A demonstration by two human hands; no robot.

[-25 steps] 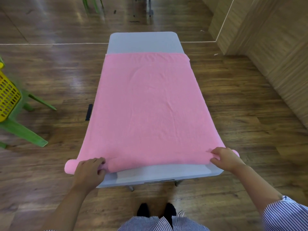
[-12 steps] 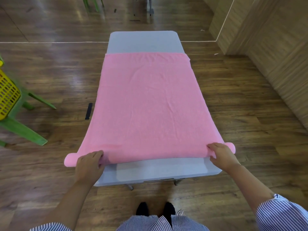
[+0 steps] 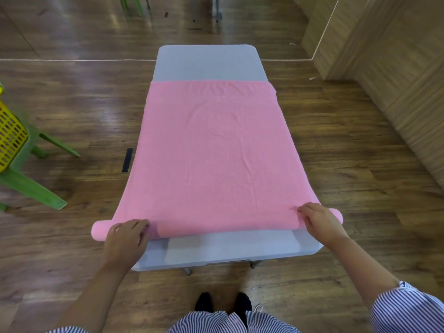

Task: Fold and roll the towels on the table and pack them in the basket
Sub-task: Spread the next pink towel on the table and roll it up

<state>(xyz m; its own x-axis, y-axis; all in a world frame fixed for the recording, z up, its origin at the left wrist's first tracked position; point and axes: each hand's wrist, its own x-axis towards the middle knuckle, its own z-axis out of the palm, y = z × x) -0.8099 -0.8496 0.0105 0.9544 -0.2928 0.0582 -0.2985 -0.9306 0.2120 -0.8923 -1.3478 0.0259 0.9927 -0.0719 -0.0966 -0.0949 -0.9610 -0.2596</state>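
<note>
While the pink towel (image 3: 211, 150) lies spread along the grey table (image 3: 209, 61), its near end is rolled. Left hand (image 3: 127, 239) and right hand (image 3: 319, 219) press the roll with flat, open fingers. Far left stands a yellow basket (image 3: 10, 138).

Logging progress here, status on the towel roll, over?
Left hand and right hand both flat on roll, no closed grip. Pink towel barely rolled at near end of table. Yellow basket off left. Nothing blocking.
</note>
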